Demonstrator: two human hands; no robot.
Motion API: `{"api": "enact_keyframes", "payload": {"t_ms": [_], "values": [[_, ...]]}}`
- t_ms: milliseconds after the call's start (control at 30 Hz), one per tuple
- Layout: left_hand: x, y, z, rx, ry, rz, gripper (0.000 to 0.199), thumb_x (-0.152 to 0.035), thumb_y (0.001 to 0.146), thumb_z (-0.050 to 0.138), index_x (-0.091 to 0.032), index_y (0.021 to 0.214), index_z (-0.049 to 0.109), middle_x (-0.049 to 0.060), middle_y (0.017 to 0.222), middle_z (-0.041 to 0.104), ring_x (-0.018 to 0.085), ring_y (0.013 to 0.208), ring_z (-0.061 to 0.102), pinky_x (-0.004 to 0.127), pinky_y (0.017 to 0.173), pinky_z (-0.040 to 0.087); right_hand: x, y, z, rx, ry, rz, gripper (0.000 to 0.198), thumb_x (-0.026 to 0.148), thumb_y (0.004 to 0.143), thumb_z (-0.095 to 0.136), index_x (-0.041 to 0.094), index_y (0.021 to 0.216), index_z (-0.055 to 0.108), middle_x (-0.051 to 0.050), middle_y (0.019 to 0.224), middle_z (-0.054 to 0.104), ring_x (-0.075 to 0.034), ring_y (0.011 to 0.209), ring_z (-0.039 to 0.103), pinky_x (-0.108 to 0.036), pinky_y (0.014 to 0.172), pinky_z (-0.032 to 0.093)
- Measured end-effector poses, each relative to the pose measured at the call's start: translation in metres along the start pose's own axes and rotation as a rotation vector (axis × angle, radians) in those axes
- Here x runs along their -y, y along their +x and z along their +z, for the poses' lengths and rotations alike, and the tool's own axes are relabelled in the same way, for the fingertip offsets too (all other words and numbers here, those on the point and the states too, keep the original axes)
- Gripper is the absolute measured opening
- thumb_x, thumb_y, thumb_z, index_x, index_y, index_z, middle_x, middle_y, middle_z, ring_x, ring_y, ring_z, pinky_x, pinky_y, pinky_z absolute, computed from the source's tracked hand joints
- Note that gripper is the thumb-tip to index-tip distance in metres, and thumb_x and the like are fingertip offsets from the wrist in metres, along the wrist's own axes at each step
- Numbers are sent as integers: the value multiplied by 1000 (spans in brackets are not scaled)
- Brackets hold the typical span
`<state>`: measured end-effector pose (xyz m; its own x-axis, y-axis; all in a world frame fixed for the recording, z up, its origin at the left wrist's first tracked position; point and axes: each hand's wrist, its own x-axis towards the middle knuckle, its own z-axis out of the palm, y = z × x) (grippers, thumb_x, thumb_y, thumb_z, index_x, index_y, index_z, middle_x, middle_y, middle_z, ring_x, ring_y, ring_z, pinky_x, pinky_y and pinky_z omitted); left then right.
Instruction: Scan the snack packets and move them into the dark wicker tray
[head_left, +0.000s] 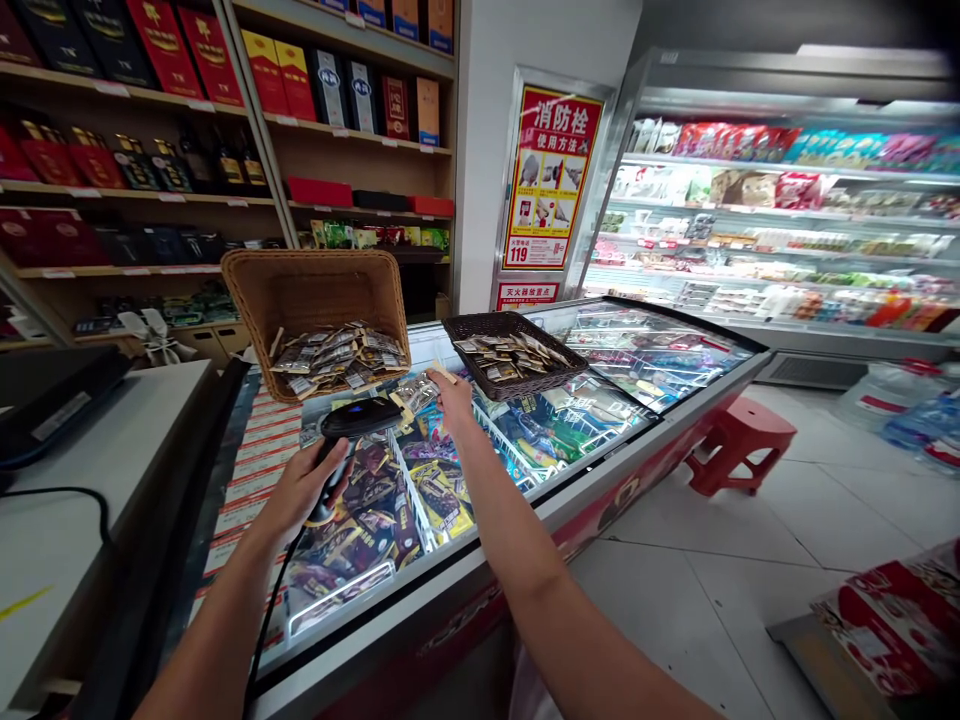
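One tan basket (315, 285), one dark basket (487, 325), packets (337, 354) in both

Shop, stocked shelves (352, 133), glass-topped freezer (637, 450)

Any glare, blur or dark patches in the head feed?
Head view: bright glare streaks the freezer glass; the lit wall chiller looks washed out; the red box at lower right is stretched and smeared; the top right corner is dark; print on the packet at the right hand is unreadable.
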<state>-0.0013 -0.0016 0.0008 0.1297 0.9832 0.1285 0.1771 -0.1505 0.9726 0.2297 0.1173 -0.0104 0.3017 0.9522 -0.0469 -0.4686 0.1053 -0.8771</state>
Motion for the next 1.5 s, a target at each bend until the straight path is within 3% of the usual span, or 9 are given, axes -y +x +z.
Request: {"api": "enact_keyframes", "payload": {"t_ms": [300, 433, 567, 767, 900, 1000, 1133, 1300, 1500], "values": [[0, 9, -14, -106, -133, -53, 48, -59, 68, 82, -20, 76, 53, 2, 56, 53, 14, 43, 43, 25, 38, 34, 15, 7, 7, -195, 84, -2, 16, 26, 87, 66, 19, 79, 54, 8, 50, 40, -8, 41, 41, -18, 38, 33], [3, 15, -21, -217, -224, -46, 51, -62, 59, 85, -24, 74, 55, 4, 60, 57, 16, 43, 43, 30, 34, 34, 50, 23, -3, -331, 245, -68, 6, 22, 95, 56, 20, 90, 52, 2, 69, 58, -9, 50, 55, -22, 56, 55], [-1, 14, -21, -257, -292, -13, 57, -66, 60, 86, -21, 81, 58, 4, 67, 61, 13, 44, 45, 27, 35, 35, 88, 43, -18, -451, 290, -206, 6, 15, 94, 48, 21, 91, 48, -1, 82, 62, -9, 64, 64, -20, 69, 59], [-5, 9, -19, -346, -334, -20, 62, -71, 68, 80, -17, 87, 57, 1, 68, 61, 10, 44, 47, 24, 37, 37, 72, 62, 12, -308, 88, -149, 12, 11, 81, 56, 19, 90, 52, 2, 72, 58, -13, 68, 65, -24, 70, 58], [-7, 6, -19, -376, -391, 8, 59, -68, 70, 81, -18, 88, 56, -1, 67, 60, 9, 45, 46, 22, 37, 36, 48, 80, 71, -196, -230, -256, 40, 14, 81, 61, 14, 121, 58, -11, 111, 70, -21, 102, 70, -31, 91, 57], [-8, 4, -18, -375, -406, -2, 57, -64, 67, 84, -18, 85, 55, -2, 65, 59, 10, 44, 46, 23, 38, 37, 49, 107, 118, -119, -654, -424, 60, 20, 86, 65, 8, 143, 50, -22, 145, 56, -30, 135, 57, -38, 113, 45], [-7, 2, -14, -400, -394, -14, 55, -65, 71, 81, -19, 82, 52, -1, 65, 59, 9, 43, 44, 23, 36, 34, 61, 150, 158, -62, -829, -379, 76, 24, 86, 73, 1, 151, 41, -29, 143, 56, -35, 133, 58, -46, 110, 46], [-2, 1, -10, -396, -365, -12, 53, -67, 78, 74, -19, 82, 52, 1, 67, 59, 10, 44, 45, 22, 37, 33, 55, 175, 163, 23, -810, -343, 26, 13, 87, 65, 8, 112, 70, -20, 107, 73, -28, 101, 71, -35, 89, 53], [-2, 4, -12, -382, -372, -25, 56, -67, 73, 78, -19, 83, 53, -2, 62, 57, 10, 43, 47, 22, 37, 33, 35, 124, 123, 9, -762, -585, 24, 15, 92, 52, 16, 104, 72, -11, 106, 73, -25, 104, 66, -31, 96, 49]]}}
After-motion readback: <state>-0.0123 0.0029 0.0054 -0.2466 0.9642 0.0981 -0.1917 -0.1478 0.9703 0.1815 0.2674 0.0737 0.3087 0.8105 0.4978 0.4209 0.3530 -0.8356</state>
